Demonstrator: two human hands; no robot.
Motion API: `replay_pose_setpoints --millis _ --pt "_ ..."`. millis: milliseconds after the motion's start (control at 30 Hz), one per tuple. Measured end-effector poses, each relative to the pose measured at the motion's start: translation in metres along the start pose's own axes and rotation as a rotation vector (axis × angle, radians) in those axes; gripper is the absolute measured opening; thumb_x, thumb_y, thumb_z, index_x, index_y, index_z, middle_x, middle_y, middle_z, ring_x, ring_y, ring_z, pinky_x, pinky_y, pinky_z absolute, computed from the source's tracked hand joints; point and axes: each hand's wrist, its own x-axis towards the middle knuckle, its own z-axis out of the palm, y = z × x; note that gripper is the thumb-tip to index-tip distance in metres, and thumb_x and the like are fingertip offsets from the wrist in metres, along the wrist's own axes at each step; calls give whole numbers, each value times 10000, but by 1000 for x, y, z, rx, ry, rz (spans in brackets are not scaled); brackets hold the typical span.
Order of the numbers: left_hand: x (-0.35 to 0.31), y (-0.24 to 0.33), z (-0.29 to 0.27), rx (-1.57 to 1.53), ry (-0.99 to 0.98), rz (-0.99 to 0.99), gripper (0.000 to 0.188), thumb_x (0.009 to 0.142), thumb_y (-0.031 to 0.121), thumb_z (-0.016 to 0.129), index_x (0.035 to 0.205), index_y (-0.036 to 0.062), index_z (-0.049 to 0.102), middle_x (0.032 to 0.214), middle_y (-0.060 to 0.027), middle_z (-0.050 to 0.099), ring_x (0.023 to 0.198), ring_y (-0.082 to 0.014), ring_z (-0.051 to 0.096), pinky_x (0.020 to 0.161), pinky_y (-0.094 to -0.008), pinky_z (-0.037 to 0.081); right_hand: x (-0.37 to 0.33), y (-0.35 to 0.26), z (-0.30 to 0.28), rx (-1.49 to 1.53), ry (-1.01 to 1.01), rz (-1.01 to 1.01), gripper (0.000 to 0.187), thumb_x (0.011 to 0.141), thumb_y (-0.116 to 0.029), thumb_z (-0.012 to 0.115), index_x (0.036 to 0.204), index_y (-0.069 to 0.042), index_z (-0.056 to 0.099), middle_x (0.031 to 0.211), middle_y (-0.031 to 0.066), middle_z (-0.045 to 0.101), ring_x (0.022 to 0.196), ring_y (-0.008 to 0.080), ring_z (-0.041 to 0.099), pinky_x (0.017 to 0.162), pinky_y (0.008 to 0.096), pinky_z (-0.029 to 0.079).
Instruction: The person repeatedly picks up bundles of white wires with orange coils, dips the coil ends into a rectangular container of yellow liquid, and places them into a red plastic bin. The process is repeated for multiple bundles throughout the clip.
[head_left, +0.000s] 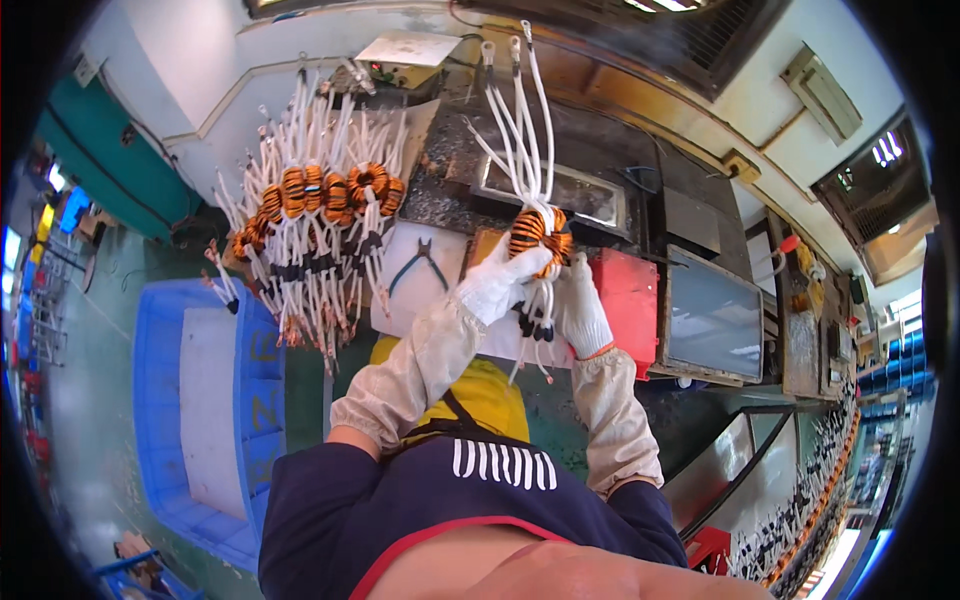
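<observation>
In the head view, an orange-and-black, wire-wound round coil (532,232) sits just above the frame's centre. Its long axis runs near vertical: long white cable leads (544,125) rise toward the top edge, and short dark-banded ends point down. The white-gloved left hand (497,284) has its fingers closed round the coil's lower left, covering part of it. The white-gloved right hand (583,312) is at the lower right; its fingertips are obscured, so I cannot tell whether they grip. Large dark characters mark the blue plastic bin (155,400) at left.
</observation>
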Motion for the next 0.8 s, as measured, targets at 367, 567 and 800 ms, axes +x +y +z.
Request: replay_pose_setpoints --millis 367,567,800 --pt "-32 27 -117 291 446 246 410 812 139 758 1148 53 539 949 -35 619 836 -134 605 752 -269 494 -44 -17 -33 -693 537 -406 276 958 -165 575 1165 17 569 1098 129 653 998 224 642 928 355 504" --pt "-29 1 -159 933 743 246 525 730 300 796 1137 71 558 1053 -103 565 957 -246 594 863 -362 471 -62 -19 -66 -717 666 -517 183 961 -112 566 1102 2 595 1061 112 657 948 190 642 893 344 528" --pt "-32 -11 -169 991 833 242 506 718 306 792 1109 75 569 1142 -143 508 1036 -311 553 920 -396 438 -65 -13 -80 -733 661 -550 152 962 -99 561 1068 -1 607 1012 108 666 902 186 651 866 338 537"
